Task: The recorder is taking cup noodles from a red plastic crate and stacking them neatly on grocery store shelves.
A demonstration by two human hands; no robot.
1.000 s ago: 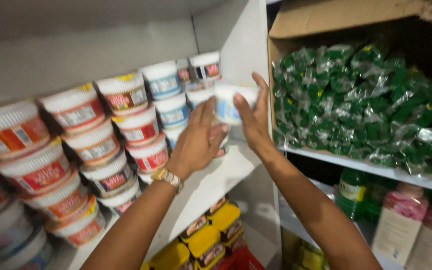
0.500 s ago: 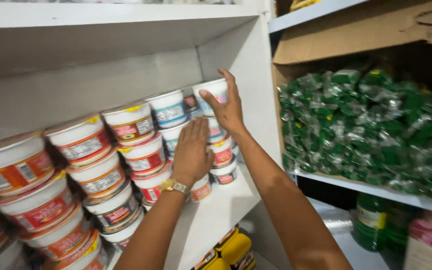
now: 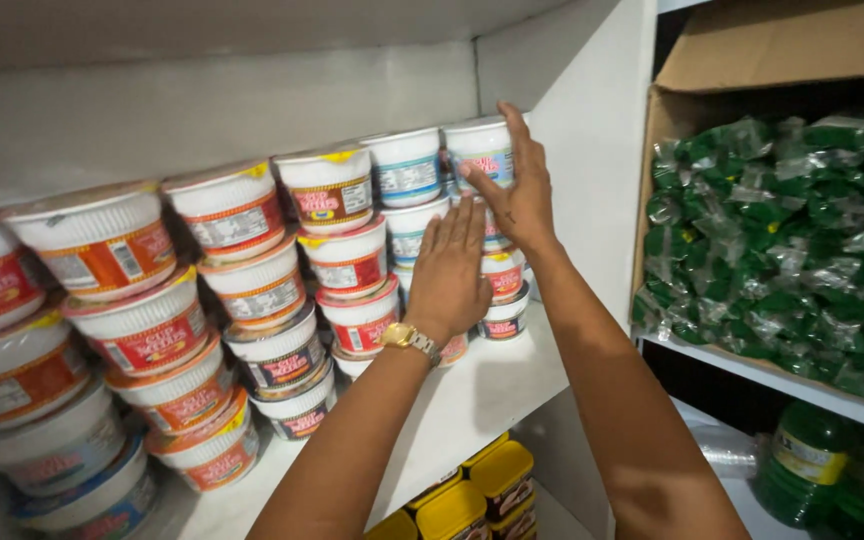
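Closest to the camera, two bare forearms rise from the bottom edge toward a white shelf [image 3: 482, 390] at about head height. Below the shelf edge, a few yellow-lidded tubs [image 3: 472, 495] sit on a lower level.

Further up, the left hand [image 3: 449, 268], with a gold wristwatch [image 3: 409, 338] on its wrist, lies flat and open, fingers together, pressed against the front of a stack of noodle cups. The cup directly under the palm is mostly hidden, so its colour cannot be told. Just above and to the right, the right hand [image 3: 519, 190] is also open, its fingers spread over the side of the top white cup with a blue label [image 3: 479, 150], which sits at the right end of the upper row, close to the white side wall [image 3: 582, 150]. The two hands are apart, one above the other, and neither closes around a cup; both seem to rest against the stacks.

Beyond the hands, the stacked cups [image 3: 252, 290] fill the shelf in leaning rows, three or four high, running away to the left. Most have red or orange labels; a few near the hands have blue ones.

Off to the right, in the next bay, an open cardboard box [image 3: 772, 45] holds a heap of small green wrapped packets [image 3: 782, 240]. Beneath it stand green bottles [image 3: 802, 470], partly in shadow.
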